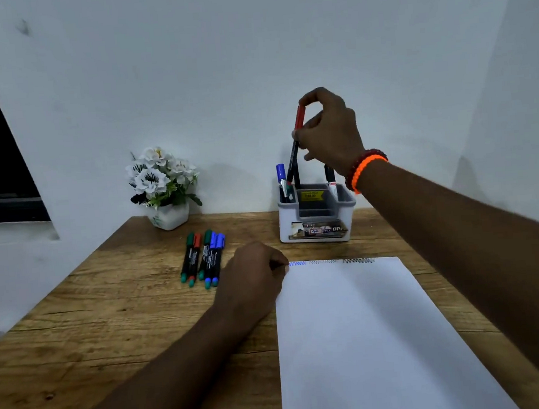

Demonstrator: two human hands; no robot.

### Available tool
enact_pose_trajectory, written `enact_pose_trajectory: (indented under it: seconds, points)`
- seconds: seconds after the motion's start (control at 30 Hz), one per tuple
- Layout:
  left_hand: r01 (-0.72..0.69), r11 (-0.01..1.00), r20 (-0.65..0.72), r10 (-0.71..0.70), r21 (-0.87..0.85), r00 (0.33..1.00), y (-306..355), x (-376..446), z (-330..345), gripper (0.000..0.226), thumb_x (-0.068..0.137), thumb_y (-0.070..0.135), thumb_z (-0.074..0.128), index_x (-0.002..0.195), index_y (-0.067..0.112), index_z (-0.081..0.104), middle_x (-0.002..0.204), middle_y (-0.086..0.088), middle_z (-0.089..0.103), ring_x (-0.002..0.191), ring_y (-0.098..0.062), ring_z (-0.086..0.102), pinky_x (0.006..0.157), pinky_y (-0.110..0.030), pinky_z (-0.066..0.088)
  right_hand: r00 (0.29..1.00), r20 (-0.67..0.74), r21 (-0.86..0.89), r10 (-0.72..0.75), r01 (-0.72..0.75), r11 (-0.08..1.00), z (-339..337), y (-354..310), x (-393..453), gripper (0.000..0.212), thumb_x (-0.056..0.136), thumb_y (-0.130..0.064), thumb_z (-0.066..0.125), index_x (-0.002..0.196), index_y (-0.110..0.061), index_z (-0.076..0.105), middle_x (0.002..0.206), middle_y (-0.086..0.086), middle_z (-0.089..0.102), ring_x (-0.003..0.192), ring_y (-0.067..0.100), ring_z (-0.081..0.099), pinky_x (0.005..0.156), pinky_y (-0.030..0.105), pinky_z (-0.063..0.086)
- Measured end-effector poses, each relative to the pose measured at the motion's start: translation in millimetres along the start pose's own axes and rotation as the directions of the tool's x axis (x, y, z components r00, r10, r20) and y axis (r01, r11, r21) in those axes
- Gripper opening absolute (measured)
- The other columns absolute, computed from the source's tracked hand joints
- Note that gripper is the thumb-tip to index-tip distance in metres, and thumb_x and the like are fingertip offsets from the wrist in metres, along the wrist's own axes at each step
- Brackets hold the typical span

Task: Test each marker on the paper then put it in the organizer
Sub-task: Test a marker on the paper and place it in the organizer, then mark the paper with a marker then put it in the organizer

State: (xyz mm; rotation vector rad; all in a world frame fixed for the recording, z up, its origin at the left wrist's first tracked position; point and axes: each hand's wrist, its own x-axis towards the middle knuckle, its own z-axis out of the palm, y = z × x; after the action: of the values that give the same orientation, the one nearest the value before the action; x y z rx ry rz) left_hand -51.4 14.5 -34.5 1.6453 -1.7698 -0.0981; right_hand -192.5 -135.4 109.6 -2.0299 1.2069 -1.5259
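My right hand (330,130) pinches a red-capped marker (295,143) near its cap and holds it tilted, lower end inside the left compartment of the white and grey organizer (317,229). A blue-capped marker (281,178) and a black-capped marker (330,179) stand in the organizer. My left hand (251,277) rests with curled fingers on the top left corner of the white paper (364,336), which bears short blue and dark scribbles along its top edge. Several markers (203,259) with green, red and blue caps lie side by side on the table left of the organizer.
A small white pot of white flowers (163,184) stands at the back left of the wooden table (110,332). A white wall runs behind the table. A dark window sits at the far left.
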Motion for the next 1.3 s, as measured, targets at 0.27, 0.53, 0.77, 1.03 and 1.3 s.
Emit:
enact_pose_trajectory:
  seconds: [0.27, 0.53, 0.77, 1.03, 1.3]
  points:
    - [0.005, 1.000, 0.012, -0.005, -0.006, 1.000, -5, 3, 5, 0.018, 0.095, 0.020, 0.066, 0.104, 0.025, 0.081, 0.103, 0.007, 0.074, 0.093, -0.007, 0.064, 0.084, -0.031, 0.056, 0.978, 0.203, -0.299, 0.041, 0.022, 0.954, 43, 37, 13, 0.050, 0.076, -0.005, 0.066, 0.119, -0.029, 0.063, 0.110, 0.012, 0.067, 0.083, 0.032, 0.073, 0.083, 0.048, 0.065]
    - [-0.020, 1.000, -0.011, 0.020, -0.014, 1.000, -9, 4, 8, 0.017, 0.094, 0.019, 0.066, 0.101, 0.024, 0.081, 0.099, 0.007, 0.072, 0.087, -0.005, 0.061, 0.080, -0.027, 0.054, 0.974, 0.222, -0.370, 0.055, 0.031, 0.929, 57, 57, 7, 0.044, 0.083, -0.001, 0.068, 0.125, -0.015, 0.066, 0.120, 0.015, 0.065, 0.089, 0.032, 0.068, 0.074, 0.034, 0.049]
    - [-0.022, 1.000, -0.003, 0.022, -0.009, 1.000, -12, 5, 8, 0.017, 0.093, 0.018, 0.067, 0.100, 0.025, 0.081, 0.100, 0.007, 0.072, 0.088, -0.006, 0.061, 0.082, -0.030, 0.055, 0.989, 0.144, -0.239, 0.044, -0.008, 0.971, 26, 39, -13, 0.031, 0.085, -0.016, 0.078, 0.115, -0.014, 0.073, 0.107, 0.010, 0.069, 0.093, 0.021, 0.071, 0.085, 0.036, 0.061]
    - [-0.022, 1.000, -0.020, 0.021, -0.019, 1.000, -10, 5, 8, 0.014, 0.091, 0.021, 0.070, 0.099, 0.022, 0.081, 0.097, 0.006, 0.076, 0.085, -0.007, 0.063, 0.079, -0.030, 0.056, 0.841, 0.506, -0.359, 0.191, 0.004, 0.933, -31, 24, -143, 0.038, 0.089, -0.028, 0.083, 0.059, -0.019, 0.063, 0.049, -0.014, 0.057, 0.050, -0.002, 0.055, 0.052, 0.014, 0.037]
    - [0.139, 0.980, -0.267, -0.098, 0.139, 0.959, -33, 11, -22, 0.011, 0.087, 0.021, 0.070, 0.094, 0.019, 0.078, 0.092, 0.004, 0.075, 0.086, -0.015, 0.069, 0.075, -0.035, 0.058, 0.790, 0.564, -0.374, 0.241, -0.016, 0.927, -41, 51, -172, 0.029, 0.086, -0.038, 0.086, 0.069, -0.020, 0.072, 0.061, -0.008, 0.063, 0.053, -0.004, 0.056, 0.054, 0.016, 0.040]
